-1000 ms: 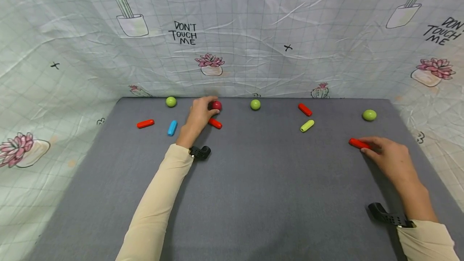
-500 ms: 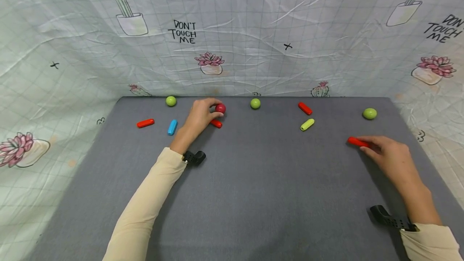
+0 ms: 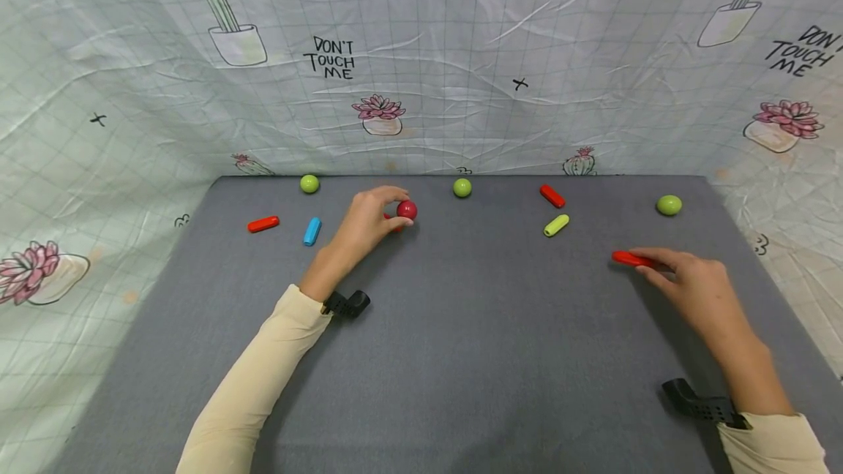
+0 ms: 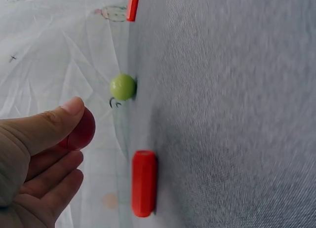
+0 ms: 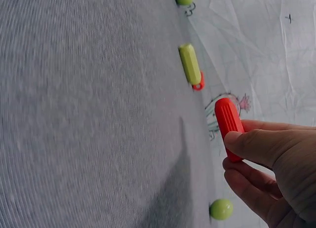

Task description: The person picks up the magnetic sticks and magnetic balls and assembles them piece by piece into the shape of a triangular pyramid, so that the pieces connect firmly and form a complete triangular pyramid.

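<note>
My left hand (image 3: 365, 222) pinches a dark red ball (image 3: 407, 210) between thumb and fingers. In the left wrist view the ball (image 4: 83, 131) is held up off the grey surface. Just behind that hand, a red ribbed stick (image 4: 144, 183) lies on the table, mostly hidden by the fingers in the head view. At the right, my right hand (image 3: 698, 291) pinches another red ribbed stick (image 3: 632, 259) by one end. This held stick (image 5: 228, 124) is raised above the table in the right wrist view, its shadow falling on the cloth.
Along the back of the grey table (image 3: 448, 357) lie green balls (image 3: 462, 187), a red stick (image 3: 552, 196) and a yellow-green stick (image 3: 556, 225). A red stick (image 3: 263, 224) and a blue stick (image 3: 312, 231) lie at left. A printed curtain (image 3: 454, 108) borders the back.
My left hand has lifted the red ball and brought it a little to the right and nearer me. My right hand has shifted slightly left with its red stick.
</note>
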